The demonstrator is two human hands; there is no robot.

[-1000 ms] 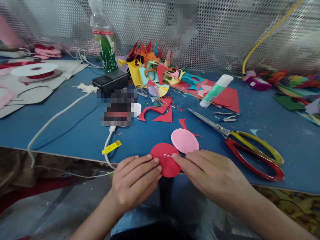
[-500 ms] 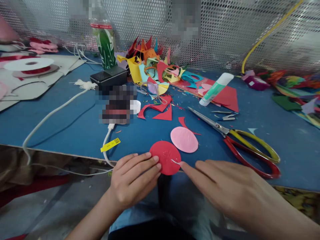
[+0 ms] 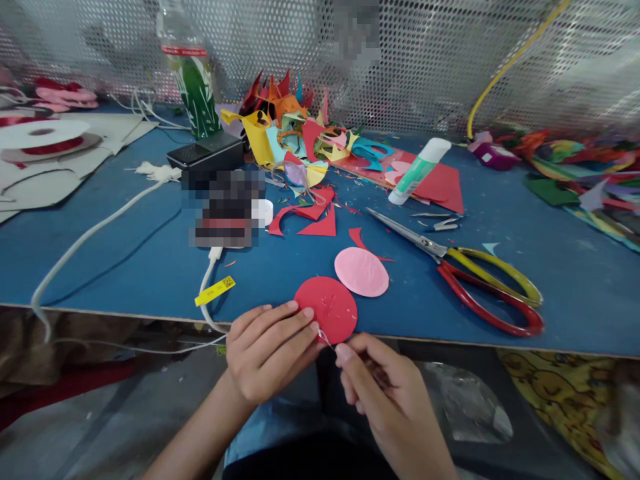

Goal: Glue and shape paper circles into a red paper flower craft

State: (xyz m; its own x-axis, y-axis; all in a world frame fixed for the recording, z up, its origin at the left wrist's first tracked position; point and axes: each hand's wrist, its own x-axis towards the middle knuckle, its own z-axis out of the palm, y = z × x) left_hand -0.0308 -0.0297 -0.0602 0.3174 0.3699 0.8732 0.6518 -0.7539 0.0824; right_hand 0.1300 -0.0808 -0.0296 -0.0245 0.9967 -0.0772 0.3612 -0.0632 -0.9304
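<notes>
A red paper disc (image 3: 327,303) lies by the table's front edge, with some creases or marks on its face. The fingers of my left hand (image 3: 270,350) rest stretched out over its left edge; the thumb is hidden. A thin white string (image 3: 324,337) runs across the disc's lower edge, near my left fingertips. My right hand (image 3: 377,387) is closed, thumb and forefinger pinching the string's end just off the table edge. Behind the red disc, a pink paper disc (image 3: 361,272) lies flat, apart from both hands. To the right are large scissors (image 3: 440,257) with yellow and red handles.
A glue stick (image 3: 420,171) leans on red paper sheets (image 3: 445,187). Colourful paper scraps (image 3: 295,137) are piled behind. At left stand a bottle (image 3: 193,87), a black box (image 3: 207,153), a white cable (image 3: 95,230) and a ribbon spool (image 3: 45,133).
My right hand has turned and drawn back toward me, now pinching the string. The string has shifted from the disc's right side to its lower edge. My left hand stays on the disc.
</notes>
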